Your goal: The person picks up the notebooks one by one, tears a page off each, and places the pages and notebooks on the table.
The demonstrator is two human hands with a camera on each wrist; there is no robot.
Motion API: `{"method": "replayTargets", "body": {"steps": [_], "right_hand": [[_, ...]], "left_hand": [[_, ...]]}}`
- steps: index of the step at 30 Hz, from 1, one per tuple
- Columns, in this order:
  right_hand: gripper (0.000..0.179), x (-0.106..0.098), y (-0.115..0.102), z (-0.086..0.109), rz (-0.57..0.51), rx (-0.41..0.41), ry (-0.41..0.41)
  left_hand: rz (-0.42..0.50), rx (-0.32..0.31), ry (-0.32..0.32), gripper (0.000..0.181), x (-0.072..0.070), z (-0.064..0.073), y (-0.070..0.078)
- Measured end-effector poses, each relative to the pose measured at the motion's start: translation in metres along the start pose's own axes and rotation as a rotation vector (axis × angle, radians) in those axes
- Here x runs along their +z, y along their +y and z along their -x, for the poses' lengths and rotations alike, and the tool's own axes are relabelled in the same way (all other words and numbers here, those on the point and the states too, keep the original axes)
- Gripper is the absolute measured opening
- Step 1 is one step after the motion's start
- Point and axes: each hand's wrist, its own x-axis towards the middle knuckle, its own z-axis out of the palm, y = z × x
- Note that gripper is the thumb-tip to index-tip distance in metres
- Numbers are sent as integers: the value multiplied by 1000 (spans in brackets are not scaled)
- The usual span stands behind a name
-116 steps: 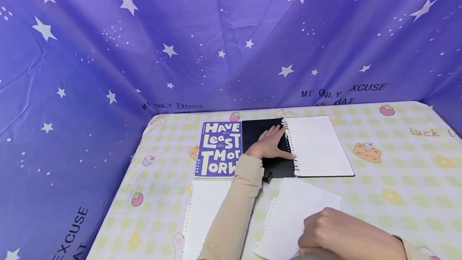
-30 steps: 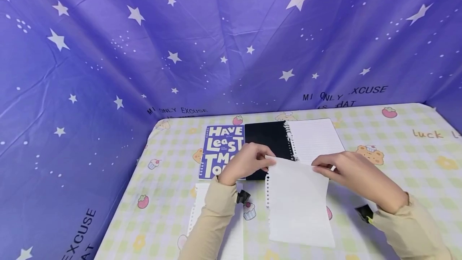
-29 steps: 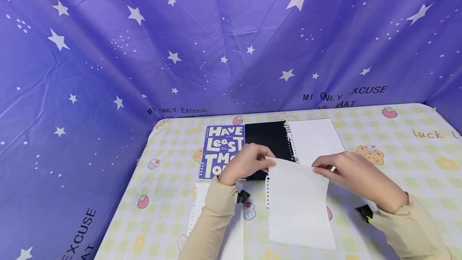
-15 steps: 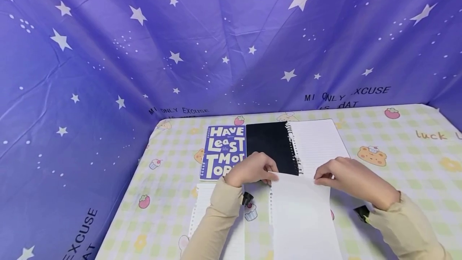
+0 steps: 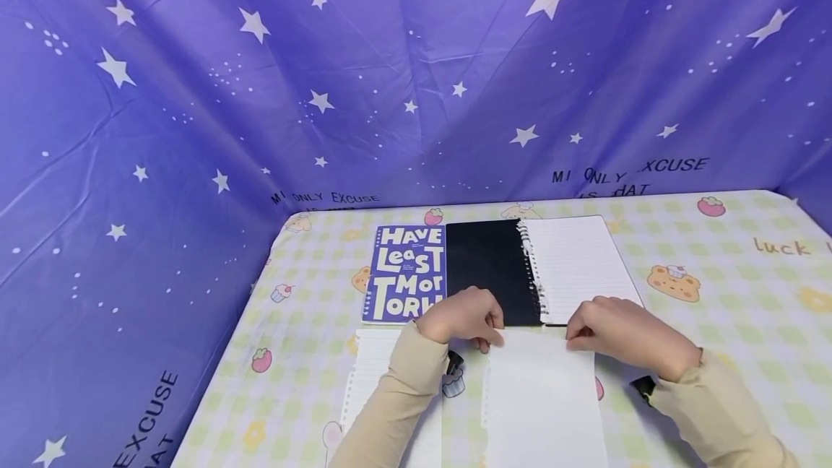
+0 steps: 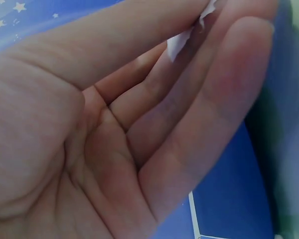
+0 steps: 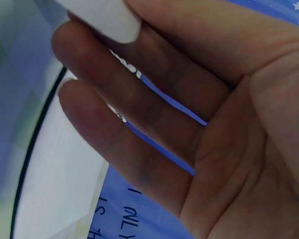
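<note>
In the head view a loose sheet of white paper (image 5: 542,403) with a row of punched holes down its left edge lies below the open notebook (image 5: 581,266). My left hand (image 5: 463,316) pinches its top left corner between thumb and fingers. At the top right corner my right hand (image 5: 627,334) pinches it the same way. The left wrist view shows a torn white bit of the paper (image 6: 178,45) between thumb and fingers. In the right wrist view a rounded paper corner (image 7: 117,22) sits under the thumb, the other fingers loosely bent.
The notebook shows a black cover side (image 5: 487,269) and a lined page side, with torn paper bits along its spiral. Left of it lies a purple notebook (image 5: 406,273) with white lettering. Another punched lined sheet (image 5: 373,363) lies under my left sleeve. A checked tablecloth (image 5: 734,266) covers the table.
My right hand came off the lower sheet and both hands took its top corners, holding it raised over the notebook. Since then they have moved it down and toward me, uncovering the notebook's lower edge.
</note>
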Motion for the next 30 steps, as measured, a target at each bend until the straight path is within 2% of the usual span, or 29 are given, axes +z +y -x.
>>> {"method": "replayTargets", "body": {"steps": [11,15,20,30], "right_hand": [[24,9,0,-2,8,32,-25],[22,11,0,-2,30,29,-9],[25,11,-1,-2,73,29,15],[28,7,-8,0,130,49,79]], "left_hand": [[-59,-83,-33,15,4,4,10],[-168,-77,-15,17,4,5,13],[-294,-33,15,9,2,7,15],[-239,0,9,8,-2,10,18]]}}
